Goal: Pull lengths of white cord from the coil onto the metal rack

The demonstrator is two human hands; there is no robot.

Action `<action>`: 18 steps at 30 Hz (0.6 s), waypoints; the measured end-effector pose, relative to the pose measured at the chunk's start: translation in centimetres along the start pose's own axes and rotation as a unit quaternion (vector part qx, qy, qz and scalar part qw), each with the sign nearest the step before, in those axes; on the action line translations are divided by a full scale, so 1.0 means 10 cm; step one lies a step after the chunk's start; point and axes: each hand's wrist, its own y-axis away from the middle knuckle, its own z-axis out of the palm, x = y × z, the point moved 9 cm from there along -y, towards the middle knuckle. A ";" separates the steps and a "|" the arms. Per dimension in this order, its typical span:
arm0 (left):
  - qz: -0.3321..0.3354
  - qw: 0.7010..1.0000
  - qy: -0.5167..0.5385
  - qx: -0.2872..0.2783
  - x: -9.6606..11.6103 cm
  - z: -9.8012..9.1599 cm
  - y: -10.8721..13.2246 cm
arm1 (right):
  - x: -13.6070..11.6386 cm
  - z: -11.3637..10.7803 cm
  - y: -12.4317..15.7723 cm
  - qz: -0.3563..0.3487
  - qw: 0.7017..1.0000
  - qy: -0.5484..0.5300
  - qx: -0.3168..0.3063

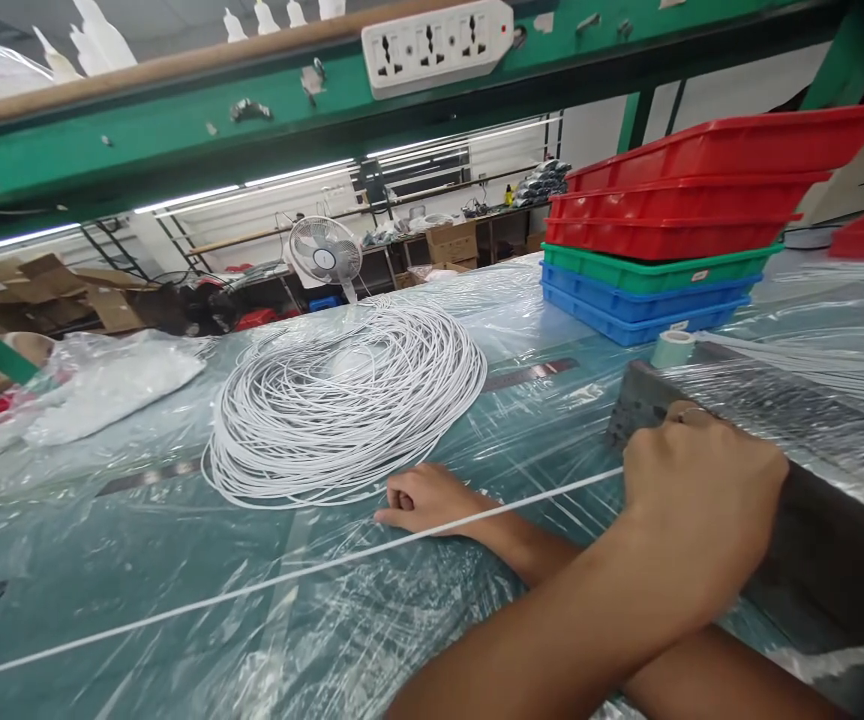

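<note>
My arms are crossed. My left hand (702,490) reaches over to the right and is closed in a fist on a taut white cable (289,575), beside a dark bar (837,520) wrapped in film. The cable runs from this fist leftward across the table. My right hand (428,500) lies further left, under my left forearm, with its fingers curled. It rests on the plastic sheet (177,560) just in front of a big coil of white cable (342,400). The taut cable passes over its wrist, and I see nothing held in its fingers.
Red, green and blue trays (664,250) are stacked at the back right, with a roll of tape (673,348) in front of them. Loose plastic bags (102,385) lie at the left. A green shelf beam with a power strip (436,45) hangs overhead. A fan (325,255) stands behind.
</note>
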 end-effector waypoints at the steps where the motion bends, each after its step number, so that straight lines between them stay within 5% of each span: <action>1: 0.005 1.000 0.000 0.009 0.01 0.00 0.00 | -0.01 0.00 0.01 -0.001 1.000 -0.004 -0.005; 9: 0.002 1.000 0.016 0.011 0.00 0.00 0.01 | -0.02 0.04 0.00 0.018 0.997 -0.060 -0.050; 12: -0.001 1.000 0.009 0.011 0.00 0.01 0.01 | -0.13 0.27 0.04 0.035 0.976 -0.149 -0.153; 14: 0.001 1.000 0.005 0.018 0.00 0.03 0.00 | -0.35 0.62 0.22 0.066 0.889 -0.307 -0.334; 16: 0.008 0.999 -0.002 0.040 0.01 0.01 -0.01 | -0.69 0.78 0.47 0.091 0.741 -0.474 -0.466; 17: 0.011 0.999 -0.005 0.048 0.01 -0.01 -0.01 | -0.83 0.76 0.51 0.093 0.690 -0.539 -0.474; 18: 0.009 0.999 -0.009 0.051 0.02 -0.02 -0.01 | -0.90 0.69 0.49 0.089 0.672 -0.585 -0.444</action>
